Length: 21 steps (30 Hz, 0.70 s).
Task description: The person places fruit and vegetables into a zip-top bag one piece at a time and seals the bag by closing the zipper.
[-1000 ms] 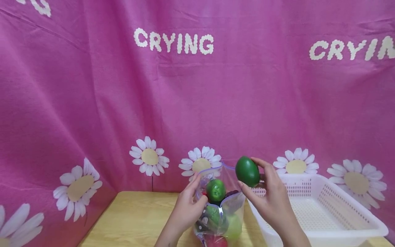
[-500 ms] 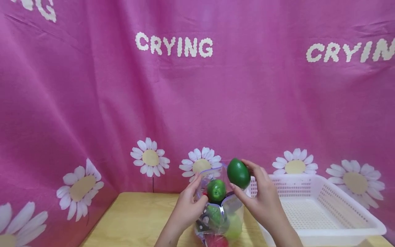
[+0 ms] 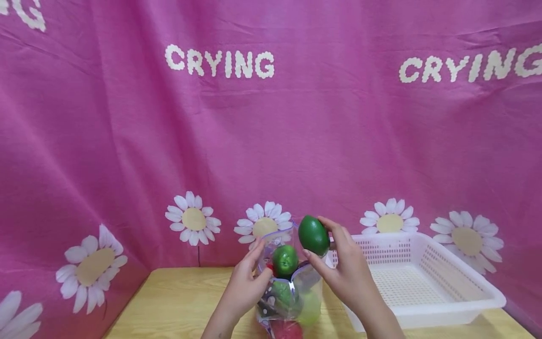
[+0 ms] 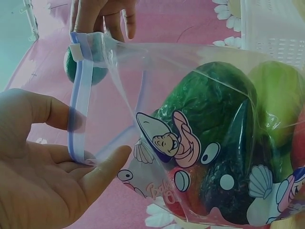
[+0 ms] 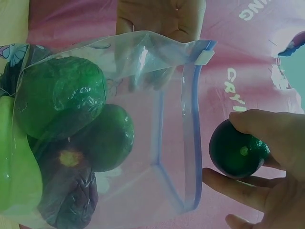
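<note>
A clear zip bag (image 3: pixel 311 279) with a purple zip rim and cartoon prints stands upright on the table, its mouth open. My left hand (image 3: pixel 244 283) holds its left rim, thumb and fingers around the edge in the left wrist view. Inside are a green lime-like fruit (image 3: pixel 285 260) on top, a large green wrinkled fruit (image 4: pixel 209 95), a dark purple one (image 5: pixel 69 191), a light green one (image 4: pixel 276 98) and something red (image 3: pixel 288 329). My right hand (image 3: pixel 349 268) grips a glossy dark green oval fruit (image 3: pixel 313 234) just above the bag's right rim.
A white perforated plastic basket (image 3: pixel 436 313) stands right of the bag. Both rest on a light wooden table (image 3: pixel 178 301). Behind hangs a pink cloth (image 3: pixel 296 141) printed with daisies and lettering.
My right hand has carried the dark green oval fruit leftward, from beside the basket to the bag's mouth. My left hand stays on the bag's rim. The head view has turned slightly right.
</note>
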Motion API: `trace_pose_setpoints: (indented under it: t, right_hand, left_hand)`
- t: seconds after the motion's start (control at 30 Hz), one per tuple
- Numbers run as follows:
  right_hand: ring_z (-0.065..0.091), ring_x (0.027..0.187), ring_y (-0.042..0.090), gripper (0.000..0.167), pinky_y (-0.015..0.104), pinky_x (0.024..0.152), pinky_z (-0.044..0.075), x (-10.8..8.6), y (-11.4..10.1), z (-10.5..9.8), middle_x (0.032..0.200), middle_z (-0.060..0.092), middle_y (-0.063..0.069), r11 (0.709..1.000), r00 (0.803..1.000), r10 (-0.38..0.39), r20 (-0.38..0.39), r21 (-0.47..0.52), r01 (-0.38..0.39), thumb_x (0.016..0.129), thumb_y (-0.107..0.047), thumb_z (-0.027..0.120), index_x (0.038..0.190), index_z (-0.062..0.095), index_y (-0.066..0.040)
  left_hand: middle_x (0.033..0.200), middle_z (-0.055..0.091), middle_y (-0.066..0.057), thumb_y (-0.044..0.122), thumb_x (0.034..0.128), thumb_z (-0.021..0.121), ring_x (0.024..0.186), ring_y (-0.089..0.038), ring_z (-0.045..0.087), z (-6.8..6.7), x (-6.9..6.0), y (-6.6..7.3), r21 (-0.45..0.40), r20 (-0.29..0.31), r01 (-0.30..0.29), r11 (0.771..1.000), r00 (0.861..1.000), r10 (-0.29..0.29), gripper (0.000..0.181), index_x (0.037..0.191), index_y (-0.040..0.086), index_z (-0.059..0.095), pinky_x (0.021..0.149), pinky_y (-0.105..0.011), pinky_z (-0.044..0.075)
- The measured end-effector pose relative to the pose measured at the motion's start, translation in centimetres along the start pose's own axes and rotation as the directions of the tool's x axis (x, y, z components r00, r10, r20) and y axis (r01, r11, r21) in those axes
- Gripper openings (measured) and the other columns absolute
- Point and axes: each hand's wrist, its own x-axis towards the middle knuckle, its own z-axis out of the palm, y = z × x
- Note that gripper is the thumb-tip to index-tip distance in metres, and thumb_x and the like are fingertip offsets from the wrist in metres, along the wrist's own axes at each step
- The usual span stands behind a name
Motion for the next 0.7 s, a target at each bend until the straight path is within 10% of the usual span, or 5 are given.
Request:
trace_pose_setpoints:
  t: [0.7]
  right_hand:
    - [0.069,0.096,0.025,0.064,0.050,0.082,0.058,-0.2,1.8,2.1,0.123,0.065,0.017,0.999,0.999,-0.018,0.027,-0.042,0.019,0.082,-0.009,0.082,0.140,0.056,-0.003]
  left_hand:
    - [0.167,0.018,-0.021,0.003,0.0937,0.059,0.151,-0.046,0.018,-0.3,-0.3,0.5,-0.033,-0.006,0.048,0.998,0.999,-0.048,0.067,0.155,-0.004,0.033,0.099,-0.054,0.048]
